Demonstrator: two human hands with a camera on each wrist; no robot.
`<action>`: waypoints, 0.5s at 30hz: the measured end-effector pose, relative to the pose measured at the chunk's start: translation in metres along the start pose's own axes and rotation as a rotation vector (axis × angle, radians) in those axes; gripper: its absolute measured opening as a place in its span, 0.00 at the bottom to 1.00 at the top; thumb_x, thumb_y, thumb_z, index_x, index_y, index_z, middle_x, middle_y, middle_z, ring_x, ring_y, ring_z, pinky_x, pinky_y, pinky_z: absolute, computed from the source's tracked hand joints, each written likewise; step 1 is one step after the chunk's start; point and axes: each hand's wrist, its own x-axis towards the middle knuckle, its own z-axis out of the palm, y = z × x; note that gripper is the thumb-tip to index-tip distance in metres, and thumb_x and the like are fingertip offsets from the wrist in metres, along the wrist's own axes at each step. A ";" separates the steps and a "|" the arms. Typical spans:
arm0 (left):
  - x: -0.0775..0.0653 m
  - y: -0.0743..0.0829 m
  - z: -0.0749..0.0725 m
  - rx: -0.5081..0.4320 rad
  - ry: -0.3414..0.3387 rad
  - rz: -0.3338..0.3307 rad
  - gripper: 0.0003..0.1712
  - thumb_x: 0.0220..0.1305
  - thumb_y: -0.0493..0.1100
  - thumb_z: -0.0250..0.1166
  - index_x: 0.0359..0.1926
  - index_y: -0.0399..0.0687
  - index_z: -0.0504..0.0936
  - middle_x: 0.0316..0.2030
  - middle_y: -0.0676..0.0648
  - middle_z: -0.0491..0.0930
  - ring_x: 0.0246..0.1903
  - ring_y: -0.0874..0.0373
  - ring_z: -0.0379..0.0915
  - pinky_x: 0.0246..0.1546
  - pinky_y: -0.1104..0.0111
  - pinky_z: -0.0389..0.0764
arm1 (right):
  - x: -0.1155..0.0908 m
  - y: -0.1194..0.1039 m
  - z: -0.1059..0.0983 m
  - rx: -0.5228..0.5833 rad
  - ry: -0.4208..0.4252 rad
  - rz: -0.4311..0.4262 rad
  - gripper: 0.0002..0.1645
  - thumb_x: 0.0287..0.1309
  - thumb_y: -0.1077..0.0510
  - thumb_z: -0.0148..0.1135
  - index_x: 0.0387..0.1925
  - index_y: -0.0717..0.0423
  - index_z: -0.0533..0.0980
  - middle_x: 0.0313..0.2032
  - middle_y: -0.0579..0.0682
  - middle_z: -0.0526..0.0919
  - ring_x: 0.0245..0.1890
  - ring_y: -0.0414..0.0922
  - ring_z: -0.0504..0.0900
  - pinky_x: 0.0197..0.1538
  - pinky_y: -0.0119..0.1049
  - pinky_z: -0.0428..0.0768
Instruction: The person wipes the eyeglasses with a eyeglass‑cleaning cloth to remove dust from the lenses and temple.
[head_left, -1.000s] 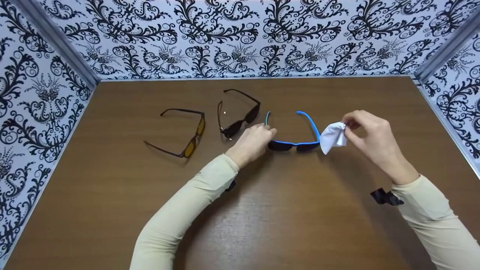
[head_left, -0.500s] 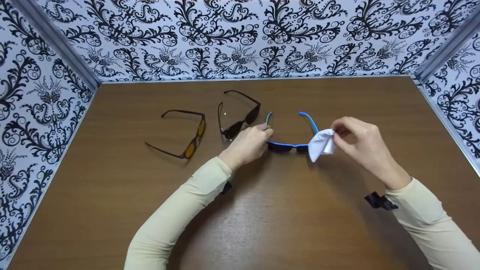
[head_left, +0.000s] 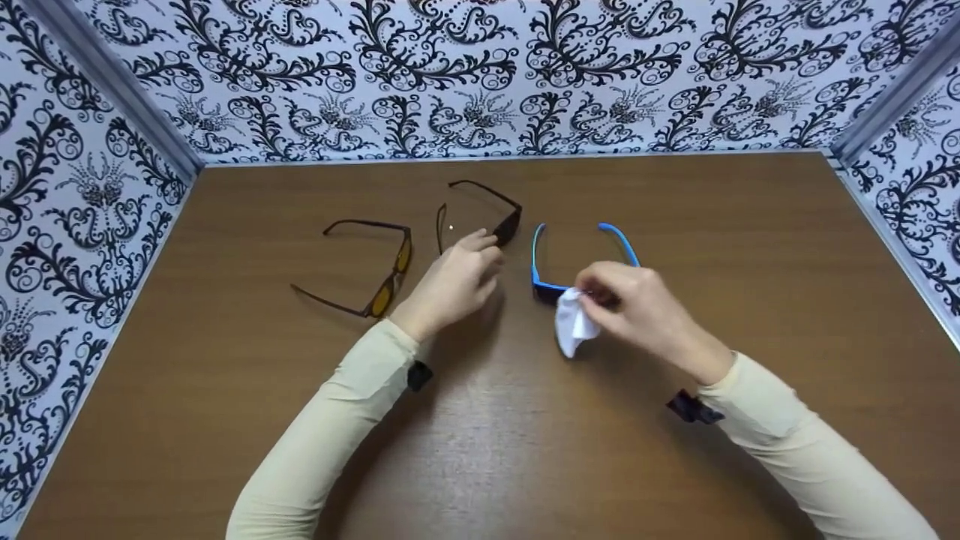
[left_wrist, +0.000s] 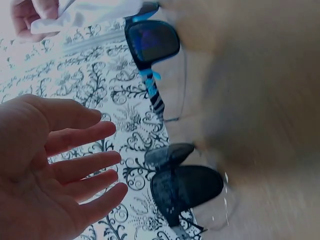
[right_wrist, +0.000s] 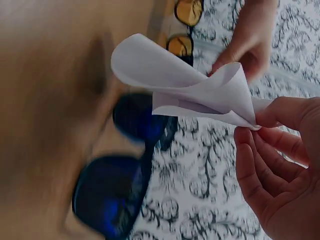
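My right hand (head_left: 645,311) pinches a folded white cloth (head_left: 574,324) between thumb and fingertips, holding it in front of the blue-framed sunglasses (head_left: 619,238). Cloth and hand hide most of their lenses in the head view; both dark lenses show in the right wrist view. My left hand (head_left: 454,283) hovers by the black sunglasses (head_left: 508,225), covering one of their lenses from the head camera. In the left wrist view the left fingers (left_wrist: 87,167) are spread and hold nothing, apart from the black sunglasses (left_wrist: 186,189).
Yellow-lensed glasses (head_left: 381,298) lie on the brown table (head_left: 480,450) to the left, temples unfolded. Black-and-white patterned walls (head_left: 480,82) border the table at the back and both sides.
The left hand has let go of the blue sunglasses and moved left toward the black pair. The right hand has carried the white cloth leftward, across the blue sunglasses.
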 end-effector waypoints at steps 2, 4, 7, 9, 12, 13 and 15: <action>-0.002 -0.003 -0.003 -0.015 0.013 -0.010 0.09 0.58 0.30 0.64 0.41 0.32 0.81 0.52 0.31 0.76 0.61 0.37 0.64 0.62 0.51 0.65 | 0.003 -0.003 0.011 0.017 -0.029 -0.003 0.10 0.48 0.73 0.67 0.32 0.63 0.76 0.29 0.50 0.80 0.27 0.41 0.79 0.30 0.31 0.78; -0.004 -0.006 -0.006 -0.026 0.033 -0.011 0.09 0.59 0.30 0.63 0.42 0.32 0.81 0.51 0.31 0.76 0.60 0.36 0.65 0.62 0.51 0.64 | 0.006 -0.006 0.023 0.028 -0.061 -0.004 0.09 0.49 0.71 0.67 0.32 0.62 0.76 0.28 0.49 0.80 0.27 0.40 0.78 0.30 0.31 0.78; -0.007 -0.009 -0.010 -0.041 0.055 -0.017 0.09 0.59 0.30 0.63 0.41 0.31 0.81 0.50 0.32 0.78 0.59 0.36 0.66 0.64 0.51 0.61 | 0.008 -0.011 0.037 0.041 -0.111 -0.001 0.08 0.52 0.68 0.67 0.33 0.60 0.76 0.28 0.48 0.80 0.28 0.40 0.79 0.31 0.31 0.78; -0.009 -0.012 -0.012 -0.049 0.062 -0.022 0.08 0.59 0.30 0.63 0.41 0.31 0.81 0.48 0.33 0.79 0.59 0.36 0.67 0.64 0.52 0.61 | 0.009 -0.014 0.044 0.035 -0.136 -0.009 0.07 0.54 0.66 0.67 0.34 0.60 0.76 0.29 0.48 0.80 0.28 0.41 0.79 0.30 0.32 0.78; -0.012 -0.015 -0.013 -0.050 0.048 -0.052 0.08 0.59 0.31 0.63 0.40 0.32 0.81 0.49 0.33 0.79 0.60 0.36 0.66 0.62 0.49 0.63 | 0.008 -0.015 0.049 0.022 -0.162 -0.009 0.07 0.55 0.64 0.66 0.34 0.59 0.75 0.29 0.47 0.79 0.27 0.43 0.79 0.30 0.33 0.77; -0.013 -0.016 -0.013 -0.047 0.039 -0.061 0.08 0.60 0.31 0.63 0.41 0.32 0.81 0.49 0.32 0.78 0.60 0.36 0.66 0.62 0.49 0.64 | 0.008 -0.016 0.049 0.017 -0.167 -0.007 0.07 0.55 0.64 0.66 0.35 0.59 0.75 0.29 0.48 0.79 0.27 0.43 0.79 0.29 0.33 0.76; -0.015 -0.018 -0.014 -0.041 0.014 -0.086 0.09 0.60 0.31 0.63 0.42 0.32 0.81 0.50 0.32 0.78 0.61 0.36 0.65 0.61 0.48 0.65 | 0.006 -0.015 0.047 0.005 -0.174 0.002 0.07 0.55 0.64 0.65 0.36 0.59 0.75 0.28 0.48 0.79 0.26 0.43 0.78 0.28 0.34 0.75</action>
